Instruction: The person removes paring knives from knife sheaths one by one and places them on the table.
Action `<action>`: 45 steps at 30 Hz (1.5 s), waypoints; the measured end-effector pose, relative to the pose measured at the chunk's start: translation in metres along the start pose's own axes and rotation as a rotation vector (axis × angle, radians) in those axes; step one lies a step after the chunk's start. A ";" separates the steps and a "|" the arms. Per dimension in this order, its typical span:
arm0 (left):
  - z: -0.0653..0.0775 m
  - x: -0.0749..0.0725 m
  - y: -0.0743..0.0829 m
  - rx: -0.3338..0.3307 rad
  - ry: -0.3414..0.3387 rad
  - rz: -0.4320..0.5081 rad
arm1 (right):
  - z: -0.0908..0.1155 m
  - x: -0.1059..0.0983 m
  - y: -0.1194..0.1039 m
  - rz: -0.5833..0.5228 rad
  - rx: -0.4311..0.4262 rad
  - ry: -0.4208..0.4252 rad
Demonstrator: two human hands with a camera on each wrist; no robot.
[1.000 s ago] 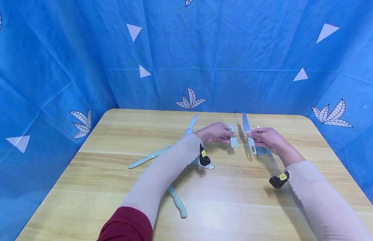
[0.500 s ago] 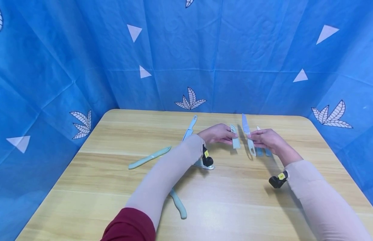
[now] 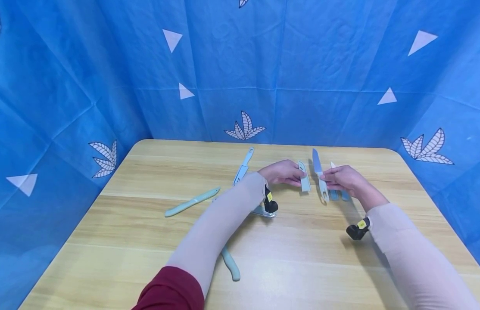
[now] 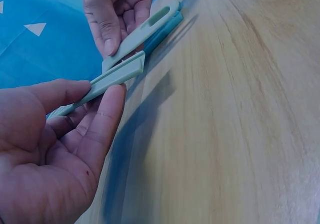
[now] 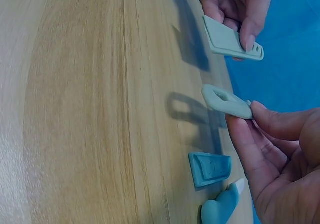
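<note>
Pale green sheath (image 3: 305, 184) and small knife (image 3: 316, 162) just above the wooden table (image 3: 286, 258), near each other.
Left hand (image 3: 283, 172) pinches the sheath; right hand (image 3: 344, 178) pinches the knife's handle, blade pointing away.

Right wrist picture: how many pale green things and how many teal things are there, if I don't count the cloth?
Pale green: 2 (the cover in the left hand, the knife in the right hand)
Teal: 2 (a hollow piece and a white-tipped piece)
Total: 4
</note>
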State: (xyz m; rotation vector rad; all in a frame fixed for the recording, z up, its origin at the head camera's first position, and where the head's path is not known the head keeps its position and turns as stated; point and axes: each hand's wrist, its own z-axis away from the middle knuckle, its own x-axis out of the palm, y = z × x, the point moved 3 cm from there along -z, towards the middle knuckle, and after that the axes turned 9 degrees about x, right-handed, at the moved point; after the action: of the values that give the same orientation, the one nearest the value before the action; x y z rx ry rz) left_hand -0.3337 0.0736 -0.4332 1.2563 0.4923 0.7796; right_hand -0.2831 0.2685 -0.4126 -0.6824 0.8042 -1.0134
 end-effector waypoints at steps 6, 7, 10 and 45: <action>-0.003 0.005 -0.001 0.002 -0.006 -0.041 | -0.002 -0.001 0.001 0.007 0.006 0.006; -0.004 0.005 -0.001 0.001 -0.007 -0.049 | -0.002 -0.001 0.001 0.007 0.007 0.005; -0.005 0.008 -0.003 -0.007 -0.006 -0.062 | -0.002 -0.002 0.002 0.012 0.009 0.004; -0.018 0.038 -0.001 -0.074 0.243 -0.528 | -0.007 -0.001 -0.002 0.152 0.089 0.123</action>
State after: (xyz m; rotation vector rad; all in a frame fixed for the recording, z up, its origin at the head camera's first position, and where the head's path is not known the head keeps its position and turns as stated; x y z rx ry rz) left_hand -0.3213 0.1138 -0.4356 0.9043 0.9386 0.4942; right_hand -0.2899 0.2673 -0.4142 -0.4789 0.8988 -0.9538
